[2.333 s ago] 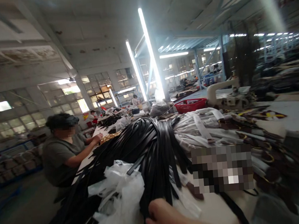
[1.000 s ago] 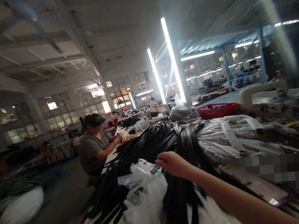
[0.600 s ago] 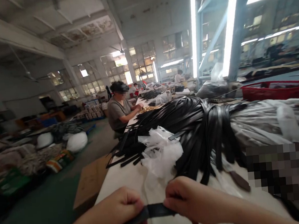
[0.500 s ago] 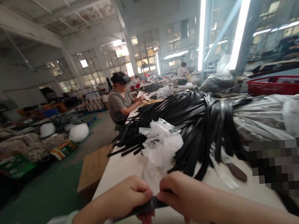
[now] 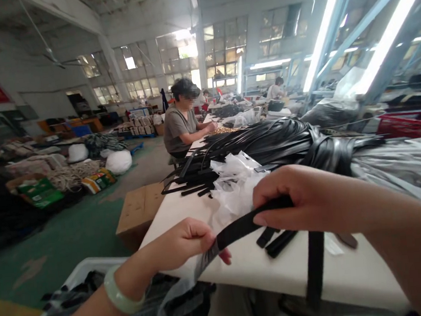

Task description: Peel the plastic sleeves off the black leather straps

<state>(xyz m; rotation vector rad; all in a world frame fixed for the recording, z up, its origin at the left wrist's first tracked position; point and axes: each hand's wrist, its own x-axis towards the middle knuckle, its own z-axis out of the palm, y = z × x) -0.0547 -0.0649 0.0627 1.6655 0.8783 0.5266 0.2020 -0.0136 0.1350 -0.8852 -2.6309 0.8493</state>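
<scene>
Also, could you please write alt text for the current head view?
The left hand and right hand hold a black strap, partly in translucent film, at a pale table. Beyond lie piled black straps and crumpled plastic, with a co-worker farther back.

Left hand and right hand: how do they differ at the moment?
The left hand wears a pale green bangle at its wrist; the right hand shows none.
The left hand is lower in the picture, the right hand higher.
The left hand grips where clear film trails off; the right hand grips bare strap.
Both hold the same black strap.
</scene>
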